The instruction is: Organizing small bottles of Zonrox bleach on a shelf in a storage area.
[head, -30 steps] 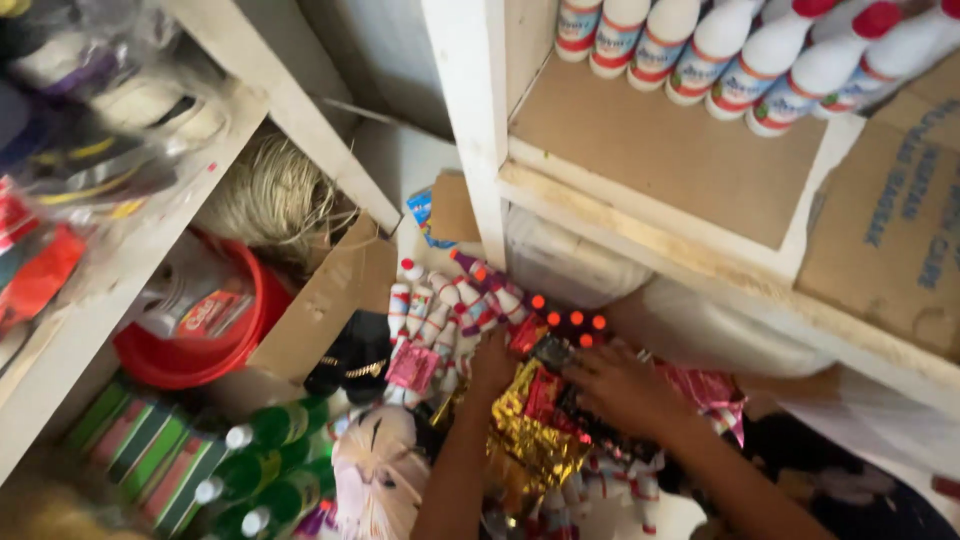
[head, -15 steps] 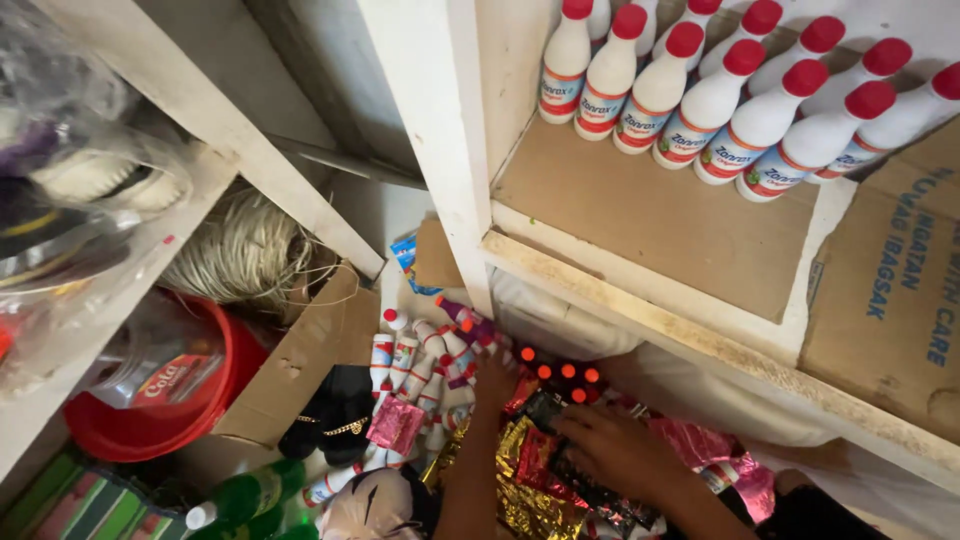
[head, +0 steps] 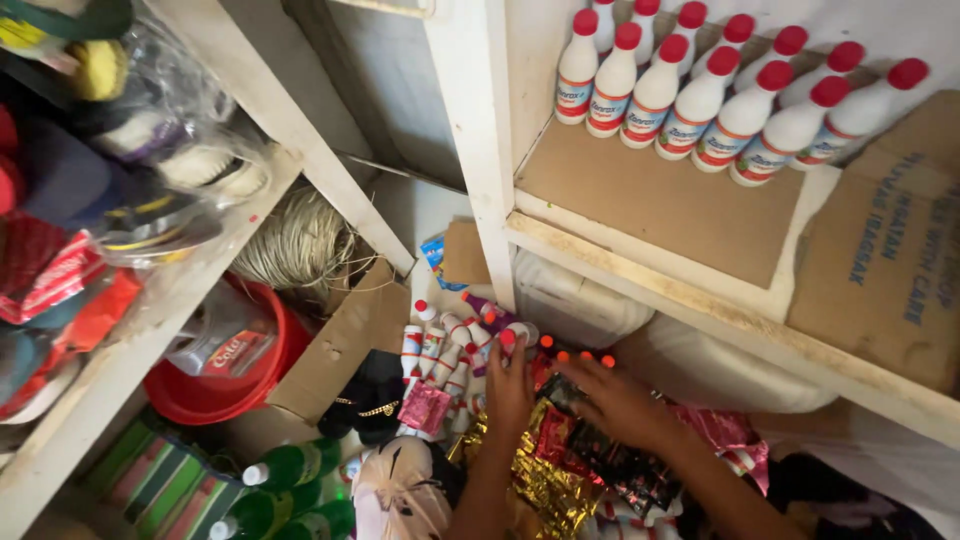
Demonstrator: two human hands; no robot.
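Nearest to me, my forearms run up from the bottom edge over a heap of gold foil wrap (head: 545, 490) and dark shiny packets (head: 625, 470). My left hand (head: 508, 385) lies flat, fingers stretched and together, its tips touching the cluster of small white toy bottles with red caps (head: 445, 355); it grips nothing. My right hand (head: 615, 400) sits just beside it, fingers spread and curled down onto the dark packets, with small red-orange caps (head: 580, 357) just past its fingertips; whether it pinches anything I cannot tell. A pink foil square (head: 424, 407) lies left of my left hand. Further left sit green bottles (head: 290, 470), a red tub (head: 225, 385) and a coil of pale twine (head: 295, 240). Beyond, on the white wooden shelf (head: 640, 275), a row of white bottles with red caps (head: 720, 100) stands beside a cardboard box (head: 890, 270).
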